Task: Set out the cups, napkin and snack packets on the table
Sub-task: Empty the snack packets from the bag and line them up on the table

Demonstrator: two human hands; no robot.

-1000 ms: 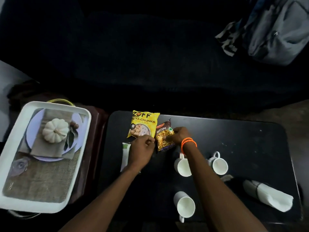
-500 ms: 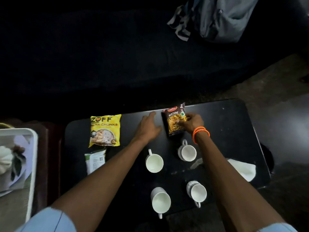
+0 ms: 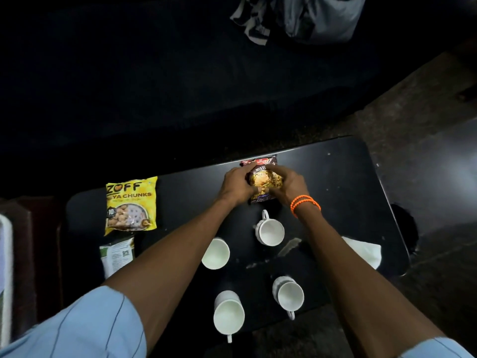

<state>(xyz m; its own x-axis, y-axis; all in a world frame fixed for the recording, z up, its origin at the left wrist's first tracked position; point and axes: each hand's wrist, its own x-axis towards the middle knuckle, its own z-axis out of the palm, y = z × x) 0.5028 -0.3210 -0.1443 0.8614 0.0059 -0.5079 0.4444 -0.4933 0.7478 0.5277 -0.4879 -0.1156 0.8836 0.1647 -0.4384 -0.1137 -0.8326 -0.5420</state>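
A dark mixture snack packet [image 3: 264, 179] lies near the far edge of the black table [image 3: 348, 192]. My left hand [image 3: 236, 183] grips its left side and my right hand [image 3: 290, 186], with orange bands at the wrist, grips its right side. A yellow soya chunks packet [image 3: 130, 205] lies flat at the table's left, with a green and white packet [image 3: 116, 255] just below it. Several white cups stand between my arms, among them one [image 3: 269, 231] under the mixture packet and one [image 3: 228, 315] near the front edge. A white napkin [image 3: 365, 251] lies at the right, partly hidden by my right forearm.
A dark sofa [image 3: 180, 73] runs behind the table, with a grey bag [image 3: 309, 16] on it at the top. A white tray's edge [image 3: 6, 275] shows at the far left on a brown stand. Bare floor [image 3: 426, 112] lies to the right.
The mixture packet has been carried from beside the yellow packet to the table's far middle. My left hand, flat on the table half a second ago, now holds the packet's left side.
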